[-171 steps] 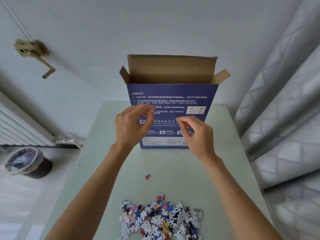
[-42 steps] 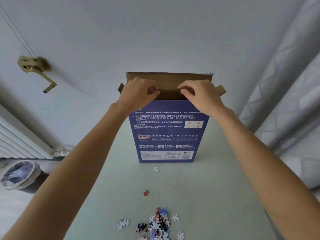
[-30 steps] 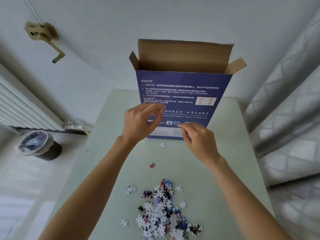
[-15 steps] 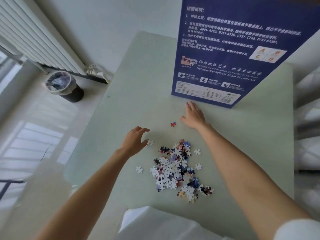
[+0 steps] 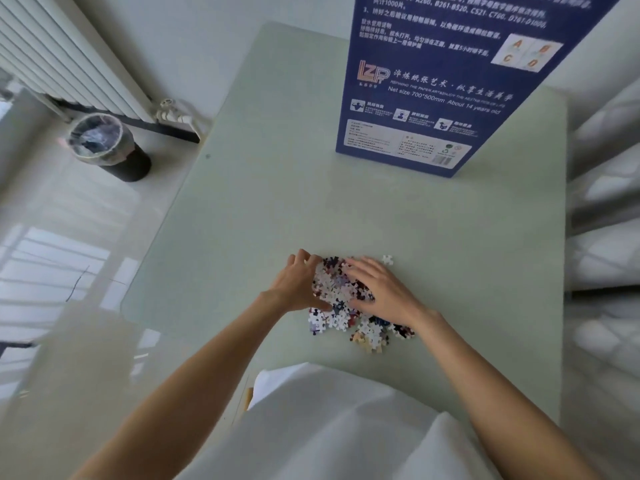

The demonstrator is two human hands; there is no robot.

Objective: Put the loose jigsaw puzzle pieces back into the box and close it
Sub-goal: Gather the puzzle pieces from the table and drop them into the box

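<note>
Head view: 2 bare hands close in on a heap of jigsaw pieces on a pale green bench.
Left fingers: the left hand [image 5: 298, 285] lies along the heap's left edge, fingers [image 5: 300, 259] extended and released, thumb reaching under toward the pieces; nothing is grasped.
Right fingers: the right hand [image 5: 379, 289] rests flat on top of the heap, fingers [image 5: 358, 266] spread and released, pressing on the pieces rather than grasping them.
Puzzle pieces: the pile [image 5: 341, 299] sits between and under both hands, spilling toward the near edge; 1 stray white piece [image 5: 387, 259] lies just beyond the right fingertips.
Box: the blue printed box [image 5: 433, 84] stands upright at the far side of the bench [image 5: 259, 202], well apart from the pile; its top is out of frame.
Surroundings: a white radiator [image 5: 65, 60] lines the wall at left, with a lined waste bin [image 5: 107, 145] on the floor near it; grey curtains [image 5: 606, 202] hang at right.
</note>
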